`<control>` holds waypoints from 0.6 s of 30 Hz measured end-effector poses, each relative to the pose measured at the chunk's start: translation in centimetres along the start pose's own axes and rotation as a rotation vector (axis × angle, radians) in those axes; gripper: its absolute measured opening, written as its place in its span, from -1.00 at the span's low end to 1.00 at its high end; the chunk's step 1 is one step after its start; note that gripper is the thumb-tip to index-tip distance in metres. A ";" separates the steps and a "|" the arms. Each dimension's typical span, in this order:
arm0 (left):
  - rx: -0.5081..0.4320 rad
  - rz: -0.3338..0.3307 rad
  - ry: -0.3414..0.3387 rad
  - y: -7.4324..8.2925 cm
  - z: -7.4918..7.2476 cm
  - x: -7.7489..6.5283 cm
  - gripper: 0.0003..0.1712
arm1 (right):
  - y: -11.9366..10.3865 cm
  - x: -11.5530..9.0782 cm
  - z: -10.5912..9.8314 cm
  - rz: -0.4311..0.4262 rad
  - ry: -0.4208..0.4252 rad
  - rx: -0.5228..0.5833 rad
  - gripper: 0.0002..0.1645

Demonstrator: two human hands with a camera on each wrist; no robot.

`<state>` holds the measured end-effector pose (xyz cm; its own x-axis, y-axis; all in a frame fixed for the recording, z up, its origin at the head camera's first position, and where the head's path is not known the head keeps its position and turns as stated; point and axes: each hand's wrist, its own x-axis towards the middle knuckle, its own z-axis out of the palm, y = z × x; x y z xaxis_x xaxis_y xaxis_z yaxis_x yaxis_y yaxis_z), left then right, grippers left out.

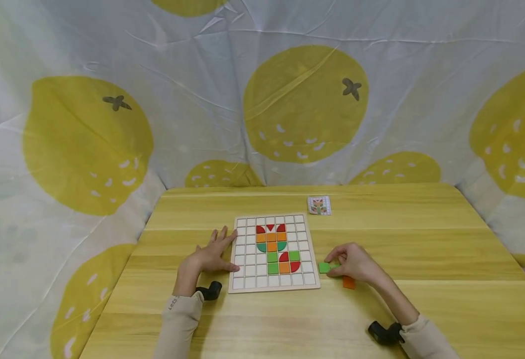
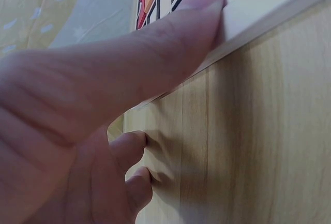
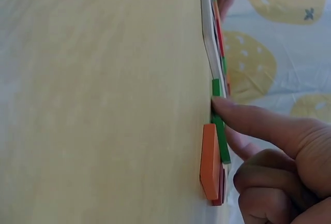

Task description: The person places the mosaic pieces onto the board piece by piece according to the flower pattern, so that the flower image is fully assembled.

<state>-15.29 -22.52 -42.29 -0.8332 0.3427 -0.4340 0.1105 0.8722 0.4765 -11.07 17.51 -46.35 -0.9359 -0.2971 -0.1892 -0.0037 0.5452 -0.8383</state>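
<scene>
A white gridded board (image 1: 247, 284) in a pale wooden frame lies on the table, with red, orange and green tiles set in its middle. My left hand (image 1: 210, 254) spreads at its left edge. In the left wrist view the thumb (image 2: 176, 40) presses on the frame while two other fingertips rest on the table. Right of the board, my right hand (image 1: 354, 262) pinches a light green square tile (image 1: 324, 268) between thumb and index finger, low over the table. Its other fingers are curled. Beside it lies an orange tile (image 3: 209, 162), with a dark red piece (image 3: 222, 187) behind.
A small pattern card (image 1: 319, 205) showing a coloured figure on a grid lies behind the board's right corner. The wooden table (image 1: 406, 219) runs back to a hanging cloth (image 1: 190, 99) printed with lemons. A black device is strapped to each wrist.
</scene>
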 end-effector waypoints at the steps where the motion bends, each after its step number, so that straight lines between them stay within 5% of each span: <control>1: 0.002 0.001 -0.001 0.1 0.0 0.0 0.18 | 0.0 0.0 -0.1 0.002 0.005 -0.012 -0.72; 9: -0.004 0.004 -0.002 0.1 0.0 0.0 0.18 | -0.7 0.1 0.2 -0.067 0.042 -0.017 -0.73; 18: -0.006 0.010 0.002 -0.1 0.0 0.1 0.18 | -3.5 1.6 3.9 -0.152 -0.029 0.001 -0.74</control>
<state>-15.35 -22.61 -42.40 -0.8332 0.3508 -0.4275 0.1155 0.8664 0.4858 -11.19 12.07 -45.65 -0.9139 -0.3990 -0.0745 -0.1446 0.4914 -0.8588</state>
